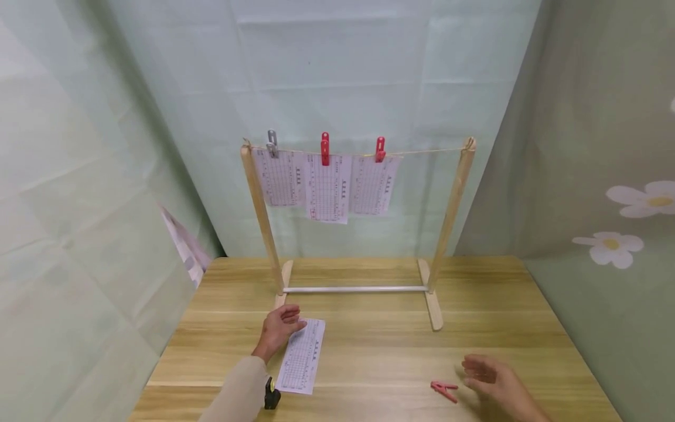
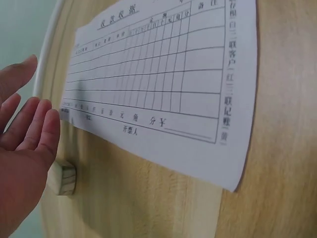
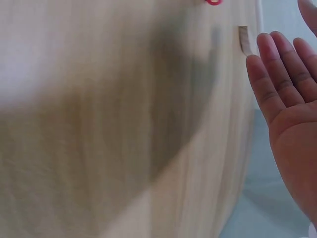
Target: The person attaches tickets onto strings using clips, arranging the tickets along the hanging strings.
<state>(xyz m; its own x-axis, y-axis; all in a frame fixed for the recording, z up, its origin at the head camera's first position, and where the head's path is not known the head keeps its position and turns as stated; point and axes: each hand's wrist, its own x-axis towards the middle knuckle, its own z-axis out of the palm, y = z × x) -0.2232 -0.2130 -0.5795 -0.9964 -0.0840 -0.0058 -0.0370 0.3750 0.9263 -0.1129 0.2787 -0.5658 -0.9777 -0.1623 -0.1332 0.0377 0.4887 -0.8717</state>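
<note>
A printed receipt slip (image 1: pixel 303 357) lies flat on the table, left of the middle. My left hand (image 1: pixel 281 328) is over its far left corner, the fingers loosely bent. In the left wrist view that hand (image 2: pixel 25 114) shows nothing between thumb and fingers, beside the slip's printed table (image 2: pixel 148 74). A red clothespin (image 1: pixel 445 390) lies on the table at the front right. Just right of it is my right hand (image 1: pixel 494 381), holding nothing. The right wrist view shows this hand (image 3: pixel 292 99) with straight fingers, and a bit of the red clothespin (image 3: pixel 214 2) at the top edge.
Beyond the hands stands a wooden rack with a left post (image 1: pixel 262 220), a right post (image 1: pixel 452 217) and a white bottom bar (image 1: pixel 355 289). From its string (image 1: pixel 432 151) hang three slips, held by a grey clip (image 1: pixel 272 144) and red clips (image 1: pixel 325 149). Cloth curtains surround the table.
</note>
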